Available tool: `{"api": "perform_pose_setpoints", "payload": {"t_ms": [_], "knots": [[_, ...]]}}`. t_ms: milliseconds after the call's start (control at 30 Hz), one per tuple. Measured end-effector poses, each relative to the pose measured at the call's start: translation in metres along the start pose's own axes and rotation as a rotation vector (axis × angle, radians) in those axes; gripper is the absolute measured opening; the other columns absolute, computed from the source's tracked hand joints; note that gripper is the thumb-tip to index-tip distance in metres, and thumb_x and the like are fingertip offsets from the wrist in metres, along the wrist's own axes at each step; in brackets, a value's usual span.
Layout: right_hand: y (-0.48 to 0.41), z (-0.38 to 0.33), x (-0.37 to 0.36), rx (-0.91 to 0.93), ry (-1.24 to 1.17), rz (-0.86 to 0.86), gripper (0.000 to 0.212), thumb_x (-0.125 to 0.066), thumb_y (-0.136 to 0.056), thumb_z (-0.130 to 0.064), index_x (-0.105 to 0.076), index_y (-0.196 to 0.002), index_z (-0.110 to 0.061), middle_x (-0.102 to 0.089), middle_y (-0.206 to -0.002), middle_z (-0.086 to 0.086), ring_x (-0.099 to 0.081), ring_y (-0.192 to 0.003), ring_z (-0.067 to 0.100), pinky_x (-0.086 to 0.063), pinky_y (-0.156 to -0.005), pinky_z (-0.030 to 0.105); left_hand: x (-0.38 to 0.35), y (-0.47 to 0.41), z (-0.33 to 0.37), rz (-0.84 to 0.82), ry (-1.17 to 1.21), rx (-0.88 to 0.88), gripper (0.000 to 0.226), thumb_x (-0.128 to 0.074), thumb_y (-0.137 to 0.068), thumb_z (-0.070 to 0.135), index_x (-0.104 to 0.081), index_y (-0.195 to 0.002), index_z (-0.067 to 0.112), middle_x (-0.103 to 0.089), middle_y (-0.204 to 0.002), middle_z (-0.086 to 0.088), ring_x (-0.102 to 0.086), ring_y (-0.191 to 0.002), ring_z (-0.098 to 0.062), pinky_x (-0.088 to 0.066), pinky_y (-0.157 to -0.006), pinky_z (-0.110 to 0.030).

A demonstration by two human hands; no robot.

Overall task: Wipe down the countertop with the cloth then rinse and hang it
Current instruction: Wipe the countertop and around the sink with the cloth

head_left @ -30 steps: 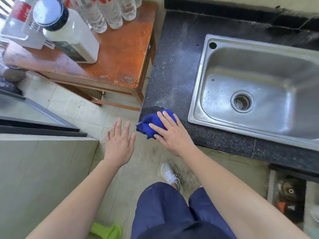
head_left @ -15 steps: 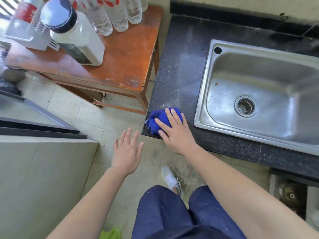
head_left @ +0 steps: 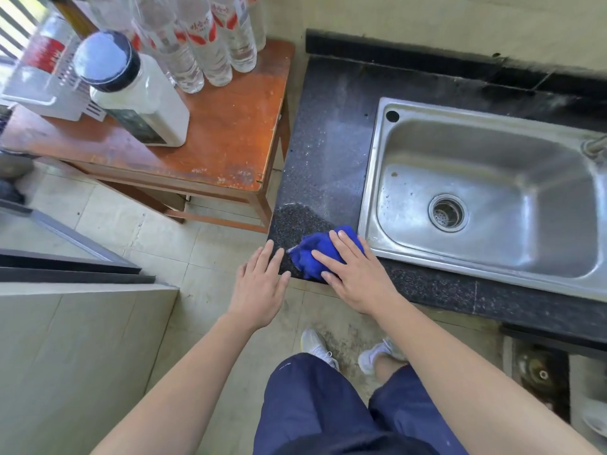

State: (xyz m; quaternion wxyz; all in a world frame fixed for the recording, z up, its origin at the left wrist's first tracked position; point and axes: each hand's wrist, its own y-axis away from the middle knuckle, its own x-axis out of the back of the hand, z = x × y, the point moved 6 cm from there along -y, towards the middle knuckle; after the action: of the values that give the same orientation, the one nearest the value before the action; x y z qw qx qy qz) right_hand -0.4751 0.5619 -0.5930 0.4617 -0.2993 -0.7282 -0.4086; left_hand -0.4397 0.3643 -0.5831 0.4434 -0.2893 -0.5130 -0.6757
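A bunched blue cloth (head_left: 317,254) lies on the near left corner of the dark speckled countertop (head_left: 328,142), close to the steel sink's (head_left: 486,192) front left rim. My right hand (head_left: 358,270) presses flat on the cloth with straight fingers. A darker wiped patch shows on the counter just left of the cloth. My left hand (head_left: 259,284) is spread open, its fingertips at the counter's corner edge, holding nothing.
A wooden side table (head_left: 226,133) stands left of the counter with several clear bottles (head_left: 203,37), a white jar (head_left: 138,90) and a plastic rack. A tap tip (head_left: 594,147) shows at the sink's right. Tiled floor and my feet lie below.
My right hand has slid the cloth rightwards along the counter's front edge, from overhanging the corner to near the sink rim, leaving a dark patch. My left hand moved up to the corner.
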Motion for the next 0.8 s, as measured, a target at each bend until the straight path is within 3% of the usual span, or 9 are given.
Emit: {"api": "perform_pose_setpoints", "payload": {"t_ms": [133,300,500,600,667,800], "knots": [[-0.02,-0.002,0.008,-0.016,-0.057,-0.069,0.064,-0.008,-0.094,-0.06,-0.028,-0.153,-0.042,-0.005,-0.167,0.008,-0.003,-0.154,0.026,0.003,-0.123,0.045,-0.006,-0.008,0.004,-0.018,0.041,0.003,0.073,-0.014,-0.095,0.055,-0.045,-0.147,0.015,-0.028,-0.161,-0.006,-0.022,-0.149,-0.029,-0.038,-0.111,-0.052],[-0.082,0.009,0.028,-0.047,-0.025,-0.05,0.052,-0.023,-0.104,-0.054,-0.014,-0.154,-0.047,0.01,-0.167,0.005,0.011,-0.153,0.023,0.005,-0.123,0.046,-0.013,-0.008,0.0,-0.031,0.027,0.015,0.065,-0.019,-0.1,0.055,-0.029,-0.154,0.021,-0.008,-0.166,0.002,-0.004,-0.153,-0.023,-0.032,-0.115,-0.045],[-0.177,0.005,0.054,0.02,0.023,-0.039,0.053,-0.019,-0.104,-0.056,-0.013,-0.155,-0.045,0.01,-0.166,0.009,0.012,-0.153,0.028,0.006,-0.122,0.05,-0.005,-0.006,0.001,-0.094,0.01,0.026,0.056,-0.028,-0.105,0.047,-0.02,-0.157,0.028,0.002,-0.166,0.008,0.002,-0.153,-0.019,-0.026,-0.115,-0.042],[-0.201,-0.002,0.06,0.035,0.05,-0.034,0.053,-0.02,-0.104,-0.054,-0.019,-0.155,-0.042,0.008,-0.166,0.012,0.011,-0.153,0.03,0.004,-0.122,0.053,-0.002,-0.007,0.0,-0.118,-0.06,0.017,0.06,-0.018,-0.103,0.053,-0.02,-0.157,0.027,0.0,-0.167,0.006,0.001,-0.153,-0.02,-0.023,-0.117,-0.041],[-0.191,-0.003,0.061,0.051,0.034,-0.037,0.051,-0.023,-0.105,-0.051,-0.021,-0.155,-0.042,0.006,-0.167,0.012,0.009,-0.153,0.03,0.003,-0.122,0.053,0.003,-0.009,0.002,-0.12,-0.092,0.014,0.07,-0.006,-0.095,0.058,-0.025,-0.155,0.027,-0.006,-0.166,0.005,-0.003,-0.153,-0.02,-0.024,-0.118,-0.041],[-0.109,0.015,0.039,0.167,-0.063,0.03,0.05,-0.03,-0.101,-0.048,-0.039,-0.15,-0.04,-0.011,-0.166,0.013,-0.008,-0.153,0.031,-0.007,-0.123,0.054,0.008,-0.01,0.001,-0.093,-0.05,0.049,0.075,-0.012,-0.092,0.065,-0.036,-0.152,0.027,-0.015,-0.165,0.007,-0.011,-0.151,-0.017,-0.026,-0.119,-0.04]]}}
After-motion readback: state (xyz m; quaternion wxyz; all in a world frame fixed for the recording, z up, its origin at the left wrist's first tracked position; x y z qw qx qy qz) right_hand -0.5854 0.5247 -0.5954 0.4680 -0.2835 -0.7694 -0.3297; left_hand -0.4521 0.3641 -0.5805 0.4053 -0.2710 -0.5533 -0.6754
